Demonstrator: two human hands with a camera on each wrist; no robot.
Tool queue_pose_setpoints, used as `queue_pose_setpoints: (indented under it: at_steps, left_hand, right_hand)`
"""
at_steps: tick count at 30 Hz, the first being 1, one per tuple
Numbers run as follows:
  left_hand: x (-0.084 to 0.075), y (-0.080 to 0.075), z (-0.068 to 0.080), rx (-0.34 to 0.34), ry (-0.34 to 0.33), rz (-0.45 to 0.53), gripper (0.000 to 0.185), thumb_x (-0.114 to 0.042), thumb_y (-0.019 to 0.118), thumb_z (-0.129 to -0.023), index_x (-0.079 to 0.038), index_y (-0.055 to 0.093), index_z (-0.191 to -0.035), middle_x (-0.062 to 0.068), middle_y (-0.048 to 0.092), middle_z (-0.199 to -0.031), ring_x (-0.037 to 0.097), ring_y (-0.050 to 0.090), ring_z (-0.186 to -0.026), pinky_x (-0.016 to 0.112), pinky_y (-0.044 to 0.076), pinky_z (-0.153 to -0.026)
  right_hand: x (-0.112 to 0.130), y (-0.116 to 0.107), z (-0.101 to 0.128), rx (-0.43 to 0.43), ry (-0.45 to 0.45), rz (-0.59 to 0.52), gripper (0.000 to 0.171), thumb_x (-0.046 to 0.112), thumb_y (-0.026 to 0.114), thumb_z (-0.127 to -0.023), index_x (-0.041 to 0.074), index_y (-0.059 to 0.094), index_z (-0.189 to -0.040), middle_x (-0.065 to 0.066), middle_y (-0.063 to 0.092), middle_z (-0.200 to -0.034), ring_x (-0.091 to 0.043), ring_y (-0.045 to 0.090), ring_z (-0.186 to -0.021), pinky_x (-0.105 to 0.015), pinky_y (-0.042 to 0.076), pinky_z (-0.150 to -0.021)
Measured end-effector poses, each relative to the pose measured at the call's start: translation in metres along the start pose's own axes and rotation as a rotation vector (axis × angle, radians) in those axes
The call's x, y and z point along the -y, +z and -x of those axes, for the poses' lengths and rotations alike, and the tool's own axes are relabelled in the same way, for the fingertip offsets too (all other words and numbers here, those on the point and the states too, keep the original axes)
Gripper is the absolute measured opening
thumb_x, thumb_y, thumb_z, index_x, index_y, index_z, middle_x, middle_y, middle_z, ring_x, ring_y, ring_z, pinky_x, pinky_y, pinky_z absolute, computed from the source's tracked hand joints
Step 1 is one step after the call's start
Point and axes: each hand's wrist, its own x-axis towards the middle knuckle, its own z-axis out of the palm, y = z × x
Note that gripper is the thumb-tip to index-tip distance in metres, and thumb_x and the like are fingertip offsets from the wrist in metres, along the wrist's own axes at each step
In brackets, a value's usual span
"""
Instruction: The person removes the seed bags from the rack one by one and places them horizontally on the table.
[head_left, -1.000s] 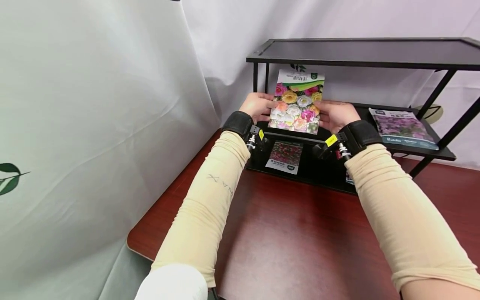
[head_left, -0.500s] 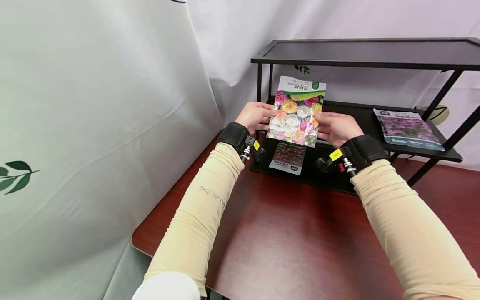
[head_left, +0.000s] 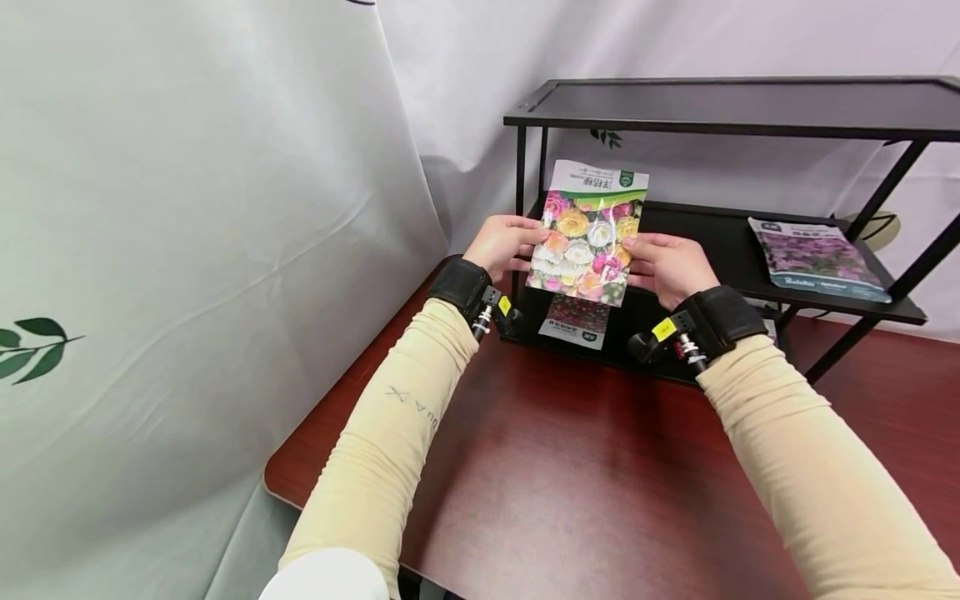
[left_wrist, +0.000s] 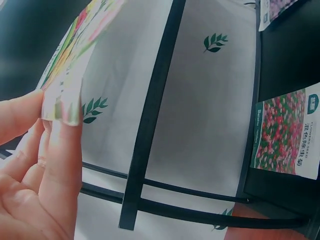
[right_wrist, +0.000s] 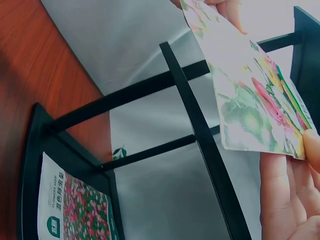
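Observation:
A flower seed packet (head_left: 581, 237) with multicoloured blooms and a white top band is held up in front of the black shelf. My left hand (head_left: 506, 246) pinches its left edge between thumb and fingers. On the opposite edge, my right hand (head_left: 667, 265) grips it the same way. The left wrist view has the packet (left_wrist: 75, 65) nearly edge-on, with the left thumb on one face and fingers behind. From the right wrist, the printed face of the packet (right_wrist: 255, 95) shows bright glare, and the right hand (right_wrist: 295, 195) holds its side.
The black shelf (head_left: 720, 104) stands on a red-brown table (head_left: 592, 475). A red-flower seed packet (head_left: 573, 321) lies on its lowest tier, partly covered by the held one. A purple-flower packet (head_left: 817, 258) rests on the middle tier at right. Grey-white cloth (head_left: 187, 208) hangs at left.
Both hands have drawn the packet down and toward me, out from under the shelf's top tier. It now overlaps the upper part of the red-flower packet. Both hands keep their hold.

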Motion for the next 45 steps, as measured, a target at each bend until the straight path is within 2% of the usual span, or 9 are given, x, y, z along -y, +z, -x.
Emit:
queue_pose_setpoints:
  at_steps: [10,15,18,22,28,34,39,45]
  left_hand:
    - [0.009,-0.009,0.007,-0.026,0.003,0.035,0.022,-0.01,0.063,-0.088,0.0,0.063,-0.108,0.009,0.064,-0.089,0.016,0.06,-0.071,0.023,0.051,-0.051]
    - [0.014,-0.011,0.01,-0.017,0.003,0.052,0.021,-0.01,0.064,-0.088,0.001,0.063,-0.106,0.009,0.065,-0.088,0.015,0.061,-0.071,0.024,0.052,-0.052]
    - [0.016,-0.011,0.013,-0.011,0.005,0.05,0.021,-0.01,0.064,-0.088,0.001,0.063,-0.106,0.009,0.064,-0.087,0.015,0.061,-0.071,0.025,0.052,-0.052]
    - [0.018,-0.011,0.016,0.001,0.007,0.045,0.021,-0.01,0.064,-0.088,0.001,0.062,-0.106,0.009,0.064,-0.087,0.016,0.061,-0.07,0.026,0.053,-0.053]
    - [0.023,-0.017,0.02,0.001,0.007,0.013,0.02,-0.009,0.063,-0.089,0.002,0.062,-0.106,0.01,0.064,-0.085,0.016,0.061,-0.068,0.028,0.053,-0.055]
    - [0.031,-0.024,0.024,0.02,-0.003,0.003,0.019,-0.011,0.063,-0.089,0.0,0.061,-0.104,0.01,0.064,-0.087,0.017,0.061,-0.069,0.029,0.054,-0.056]
    - [0.039,-0.031,0.029,0.025,-0.011,-0.019,0.018,-0.012,0.063,-0.089,-0.001,0.06,-0.103,0.01,0.062,-0.09,0.02,0.06,-0.072,0.03,0.054,-0.058]
    - [0.048,-0.042,0.037,0.026,-0.025,-0.043,0.018,-0.013,0.062,-0.09,-0.002,0.059,-0.104,0.01,0.06,-0.093,0.02,0.059,-0.071,0.03,0.054,-0.059]
  right_hand:
    - [-0.005,0.009,0.005,-0.015,0.01,0.04,0.006,0.015,0.06,-0.091,0.01,0.062,-0.09,0.003,0.065,-0.075,-0.009,0.062,-0.069,-0.022,0.052,-0.062]
    - [-0.01,0.012,0.006,-0.02,0.019,0.1,0.022,0.019,0.06,-0.091,0.004,0.054,-0.106,0.005,0.064,-0.077,-0.007,0.06,-0.07,-0.021,0.052,-0.063]
    - [-0.013,0.012,0.006,-0.032,0.02,0.127,0.029,0.022,0.061,-0.09,0.003,0.053,-0.111,0.005,0.063,-0.078,-0.007,0.059,-0.071,-0.021,0.052,-0.063]
    - [-0.016,0.011,0.007,-0.041,0.012,0.142,0.023,0.023,0.061,-0.09,0.007,0.055,-0.105,0.005,0.063,-0.077,-0.007,0.058,-0.07,-0.021,0.052,-0.062]
    - [-0.02,0.013,0.012,0.007,0.018,0.034,0.006,0.016,0.063,-0.089,0.01,0.063,-0.09,0.001,0.062,-0.075,-0.009,0.057,-0.067,-0.022,0.052,-0.06]
    - [-0.025,0.017,0.017,0.03,0.025,0.037,0.005,0.014,0.063,-0.089,0.011,0.065,-0.085,0.001,0.061,-0.076,-0.01,0.057,-0.067,-0.024,0.053,-0.061]
    - [-0.033,0.023,0.02,0.03,0.021,0.063,0.004,0.014,0.063,-0.089,0.011,0.065,-0.089,0.0,0.058,-0.079,-0.01,0.056,-0.068,-0.024,0.054,-0.062]
    - [-0.042,0.032,0.023,0.081,0.004,0.056,0.014,0.012,0.062,-0.089,0.008,0.056,-0.102,-0.001,0.058,-0.083,-0.011,0.055,-0.069,-0.025,0.054,-0.062]
